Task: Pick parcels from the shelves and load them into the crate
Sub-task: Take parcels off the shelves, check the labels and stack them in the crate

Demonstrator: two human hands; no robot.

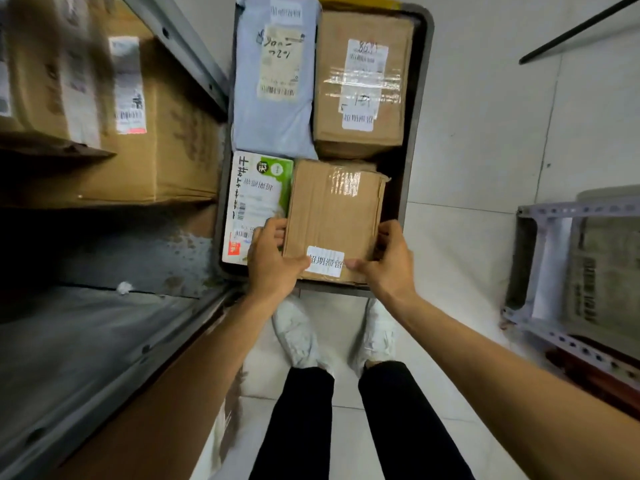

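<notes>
The brown box (pixel 332 216) lies in the crate's (pixel 420 98) near right corner. Your left hand (pixel 273 261) and right hand (pixel 388 261) grip it, thumbs on top, fingers curled down its sides. The crate holds four parcels: this one, a far brown box (pixel 360 91), one grey mailer (pixel 273 109) and one white-green carton (pixel 256 202). The crate stands on a tiled floor (pixel 485 133), with shelving (pixel 194 46) alongside.

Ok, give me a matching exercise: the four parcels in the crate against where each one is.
Things:
1. grey plastic mailer bag
2. large brown cardboard box with handwritten label
3. white and green printed carton
4. brown cardboard box with small white sticker
Places:
A. near left of the grey crate
B. gripped by the left hand and right hand
C. far right of the crate
D. far left of the crate
Pairs: 1-D, 2-C, 3-A, 4-B
</notes>
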